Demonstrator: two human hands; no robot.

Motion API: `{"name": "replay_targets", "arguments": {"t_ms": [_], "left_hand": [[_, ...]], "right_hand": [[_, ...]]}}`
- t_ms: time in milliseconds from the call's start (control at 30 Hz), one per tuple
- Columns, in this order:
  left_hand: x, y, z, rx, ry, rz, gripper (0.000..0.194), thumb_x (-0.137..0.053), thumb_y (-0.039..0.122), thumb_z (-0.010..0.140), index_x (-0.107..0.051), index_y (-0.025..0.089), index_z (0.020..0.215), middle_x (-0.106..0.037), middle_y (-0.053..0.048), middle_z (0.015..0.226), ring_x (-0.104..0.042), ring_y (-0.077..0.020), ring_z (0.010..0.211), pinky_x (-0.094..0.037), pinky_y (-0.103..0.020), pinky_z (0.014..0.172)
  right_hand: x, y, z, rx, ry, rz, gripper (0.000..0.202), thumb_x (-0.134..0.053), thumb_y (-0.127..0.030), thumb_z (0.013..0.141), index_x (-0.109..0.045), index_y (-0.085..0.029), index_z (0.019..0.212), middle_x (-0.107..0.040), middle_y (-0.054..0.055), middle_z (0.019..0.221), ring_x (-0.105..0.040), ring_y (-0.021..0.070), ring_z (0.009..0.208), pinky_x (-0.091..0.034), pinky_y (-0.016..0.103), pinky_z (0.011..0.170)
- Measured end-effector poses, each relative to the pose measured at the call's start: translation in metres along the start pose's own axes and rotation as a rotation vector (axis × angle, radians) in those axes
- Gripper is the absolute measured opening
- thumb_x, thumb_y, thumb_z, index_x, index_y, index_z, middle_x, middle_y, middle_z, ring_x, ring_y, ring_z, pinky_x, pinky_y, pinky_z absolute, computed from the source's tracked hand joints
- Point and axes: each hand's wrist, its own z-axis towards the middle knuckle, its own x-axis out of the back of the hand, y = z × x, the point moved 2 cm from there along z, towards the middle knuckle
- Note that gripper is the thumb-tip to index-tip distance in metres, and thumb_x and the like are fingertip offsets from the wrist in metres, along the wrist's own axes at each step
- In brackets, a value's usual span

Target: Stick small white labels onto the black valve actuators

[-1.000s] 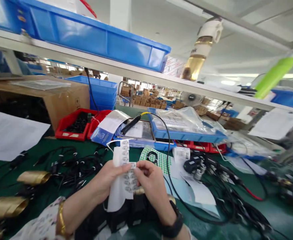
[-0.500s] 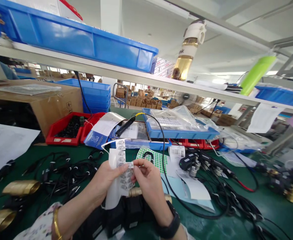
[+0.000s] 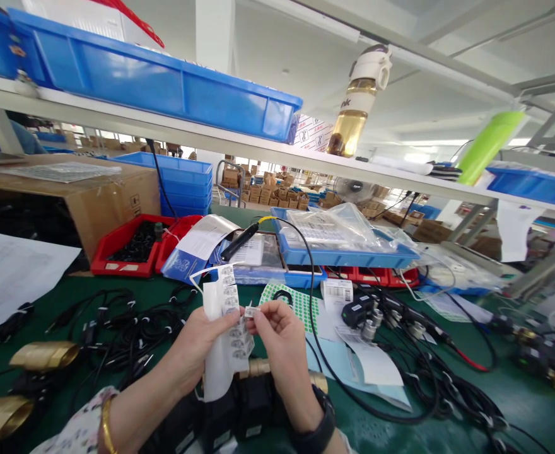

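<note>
My left hand (image 3: 200, 340) pinches a strip of printed labels (image 3: 238, 343) on white backing paper, held upright above the bench. Between the thumb and fingertips of my right hand (image 3: 280, 334) is one small label (image 3: 250, 311), just to the right of the strip. Below both hands sit several black box-shaped housings (image 3: 221, 410) bearing small white labels. A brass fitting (image 3: 255, 367) shows behind the strip, partly covered by it and by my right hand.
Coiled black cables (image 3: 130, 328) lie on the left, beside brass valve bodies (image 3: 45, 355). A sheet of green dot stickers (image 3: 301, 306) is behind my right hand. A black cable (image 3: 338, 384) loops across the right. Red bins (image 3: 121, 268) and a blue tray (image 3: 353, 255) stand behind.
The small label in my right hand has come away from the strip, a little to the right. My left hand still holds the strip. The view has shifted slightly.
</note>
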Motion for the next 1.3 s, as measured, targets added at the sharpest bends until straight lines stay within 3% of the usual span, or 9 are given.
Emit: {"name": "replay_targets", "arguments": {"t_ms": [200,367,467,667,767,833,967,1167,1300], "left_hand": [[0.008,-0.005,0.007,-0.051,0.044,-0.020,0.034,-0.073,0.032,0.069,-0.059,0.012,0.092,-0.069,-0.008,0.079,-0.064,-0.0223,0.069,-0.052,-0.037,0.067],[0.010,-0.005,0.010,-0.204,0.126,0.116,0.032,-0.073,0.038,0.067,-0.060,0.011,0.078,-0.061,-0.001,0.063,-0.052,-0.0118,0.051,-0.042,-0.023,0.049],[0.011,-0.003,0.010,-0.263,0.169,0.145,0.035,-0.074,0.041,0.063,-0.061,0.011,0.077,-0.062,-0.002,0.067,-0.054,-0.0133,0.059,-0.043,-0.022,0.053],[0.010,-0.002,0.007,-0.256,0.170,0.113,0.034,-0.075,0.038,0.062,-0.062,0.011,0.078,-0.063,-0.004,0.072,-0.055,-0.0152,0.066,-0.045,-0.024,0.060],[0.008,-0.001,0.006,-0.239,0.174,0.054,0.032,-0.075,0.037,0.063,-0.061,0.012,0.077,-0.063,-0.003,0.069,-0.056,-0.0148,0.063,-0.044,-0.024,0.058],[0.007,0.001,0.004,-0.230,0.151,0.023,0.033,-0.075,0.036,0.063,-0.061,0.012,0.082,-0.065,-0.004,0.073,-0.058,-0.0159,0.065,-0.047,-0.025,0.060],[0.005,0.005,-0.002,-0.156,0.118,-0.031,0.038,-0.076,0.032,0.064,-0.062,0.011,0.091,-0.068,-0.007,0.079,-0.063,-0.0206,0.070,-0.051,-0.032,0.069],[0.005,0.004,-0.005,-0.081,0.032,-0.116,0.036,-0.074,0.030,0.068,-0.060,0.010,0.095,-0.069,-0.011,0.084,-0.065,-0.0235,0.073,-0.052,-0.038,0.073],[0.003,0.006,-0.008,-0.062,-0.003,-0.136,0.046,-0.076,0.031,0.065,-0.058,0.012,0.103,-0.069,-0.009,0.088,-0.064,-0.0219,0.076,-0.052,-0.035,0.072]], "right_hand": [[0.003,-0.008,-0.006,-0.014,-0.045,0.079,0.024,-0.065,-0.040,0.076,-0.052,-0.019,0.076,-0.063,0.001,0.067,-0.063,0.0164,0.066,-0.052,0.026,0.063],[-0.017,-0.021,-0.019,-0.011,-0.305,0.013,0.015,-0.060,-0.029,0.079,-0.053,-0.018,0.072,-0.058,-0.001,0.065,-0.059,0.0139,0.063,-0.049,0.024,0.061],[-0.027,-0.027,-0.024,0.087,-0.342,-0.136,0.009,-0.056,-0.020,0.081,-0.055,-0.018,0.073,-0.057,-0.001,0.069,-0.057,0.0137,0.066,-0.046,0.023,0.060],[-0.033,-0.027,-0.030,0.421,-0.139,-0.529,0.016,-0.055,-0.006,0.080,-0.062,-0.019,0.074,-0.051,0.002,0.081,-0.053,0.0146,0.073,-0.042,0.023,0.061],[-0.034,-0.021,-0.037,0.562,-0.037,-0.733,0.021,-0.052,-0.012,0.085,-0.064,-0.023,0.100,-0.046,0.002,0.078,-0.050,0.0159,0.066,-0.040,0.026,0.058],[-0.030,-0.018,-0.037,0.591,0.033,-0.770,0.035,-0.052,-0.016,0.085,-0.056,-0.024,0.119,-0.048,0.004,0.083,-0.051,0.0182,0.070,-0.041,0.028,0.058],[-0.008,-0.020,-0.020,0.520,0.206,-0.541,0.025,-0.057,-0.020,0.080,-0.056,-0.021,0.106,-0.054,0.008,0.101,-0.053,0.0226,0.091,-0.044,0.033,0.074],[0.003,-0.012,0.007,0.135,-0.149,-0.166,0.010,-0.058,-0.021,0.073,-0.052,-0.020,0.080,-0.058,0.000,0.076,-0.056,0.0166,0.069,-0.044,0.028,0.063],[-0.001,-0.011,0.007,0.113,-0.134,-0.152,0.008,-0.059,-0.021,0.070,-0.051,-0.019,0.070,-0.050,-0.003,0.065,-0.048,0.0132,0.059,-0.038,0.024,0.055]]}}
